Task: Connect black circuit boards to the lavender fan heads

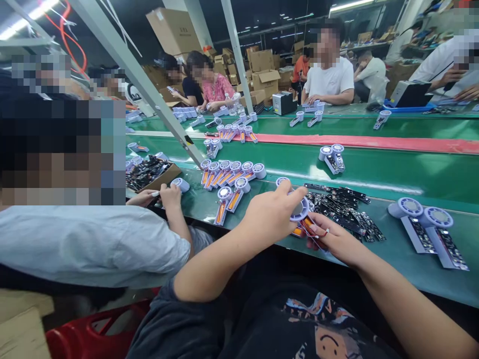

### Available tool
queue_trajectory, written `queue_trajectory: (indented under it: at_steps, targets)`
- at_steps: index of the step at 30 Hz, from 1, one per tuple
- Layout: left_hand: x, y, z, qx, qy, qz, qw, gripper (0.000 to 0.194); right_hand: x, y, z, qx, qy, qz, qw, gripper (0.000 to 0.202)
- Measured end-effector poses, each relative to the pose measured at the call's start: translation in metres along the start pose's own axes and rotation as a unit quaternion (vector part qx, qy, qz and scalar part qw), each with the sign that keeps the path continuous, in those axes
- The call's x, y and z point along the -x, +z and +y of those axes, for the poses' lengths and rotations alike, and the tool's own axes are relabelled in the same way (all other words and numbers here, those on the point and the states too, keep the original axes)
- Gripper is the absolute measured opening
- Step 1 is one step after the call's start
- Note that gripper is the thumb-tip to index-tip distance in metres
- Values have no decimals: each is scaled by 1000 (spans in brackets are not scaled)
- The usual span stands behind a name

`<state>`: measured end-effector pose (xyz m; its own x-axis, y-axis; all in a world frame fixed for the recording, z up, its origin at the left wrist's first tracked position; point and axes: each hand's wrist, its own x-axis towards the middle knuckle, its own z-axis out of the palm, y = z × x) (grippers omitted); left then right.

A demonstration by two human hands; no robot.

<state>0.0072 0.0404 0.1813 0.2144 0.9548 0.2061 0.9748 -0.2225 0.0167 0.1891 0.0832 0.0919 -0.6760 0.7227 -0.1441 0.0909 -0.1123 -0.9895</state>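
My left hand (267,212) is wrapped around the round head of a lilac handheld fan (300,210) at the bench's front edge. At the open handle, where an orange battery and thin red and dark wires (310,228) show, the fingers of my right hand (335,238) are closed; their tips are partly hidden. Just behind my left hand another lilac fan head (282,181) sticks out. A loose pile of narrow black circuit boards (337,207) lies beyond my right hand. Two fans with boards in their handles (415,232) rest to the right.
Rows of fans with orange batteries (224,172) lie left of my hands. A co-worker in a light shirt (93,244) sits close on the left, near a box of dark parts (159,177). A slanted metal post (164,112) rises there. Across the green belt (262,154), more people sit.
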Motion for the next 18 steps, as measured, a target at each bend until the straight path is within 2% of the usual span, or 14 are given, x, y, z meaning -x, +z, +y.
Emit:
queue_trajectory:
  at_steps: [4,8,9,12,14,16,18]
  targets:
    - [14,8,-1,36,-12,-1,999,61,6,2,5,82,13,38,996,69]
    - [48,28,-11,113,-43,-9,993,60,11,-11,31,159,8,-30,987,58]
    - [60,34,-17,134,-64,-7,989,58,12,-17,40,179,-8,-50,982,57]
    - [96,52,-45,171,-182,4,968,57,19,-36,67,261,-46,-15,964,61]
    - [113,63,-67,183,-257,-6,949,56,23,-40,78,335,-49,-10,941,55]
    - [117,73,-86,198,-289,-30,936,56,23,-35,81,406,-77,-19,910,47]
    - [109,83,-96,204,-288,-57,934,55,19,-25,78,458,-130,-21,879,43]
